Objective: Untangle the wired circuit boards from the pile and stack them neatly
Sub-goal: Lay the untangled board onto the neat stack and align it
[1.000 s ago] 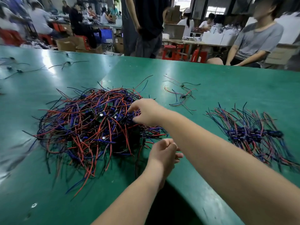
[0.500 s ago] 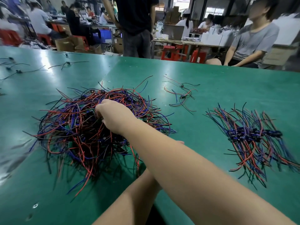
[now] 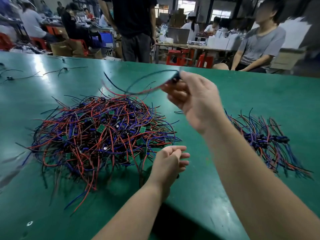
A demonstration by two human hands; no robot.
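Right hand [image 3: 195,99] pinches one wired board [image 3: 175,78] — left hand [image 3: 170,159] loosely curled.

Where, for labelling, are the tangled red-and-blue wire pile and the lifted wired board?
tangled red-and-blue wire pile [image 3: 103,135]: head view, centre of the heap.
lifted wired board [image 3: 175,78]: head view, its dark board end.

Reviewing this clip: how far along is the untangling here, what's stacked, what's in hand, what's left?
Done: a small stack of wired boards lies at the right. In hand: the right hand pinches one wired board above the pile, wires trailing, blurred; the left hand is loosely curled, apparently empty. Left: the tangled pile, far bigger than the stack, so most remains.
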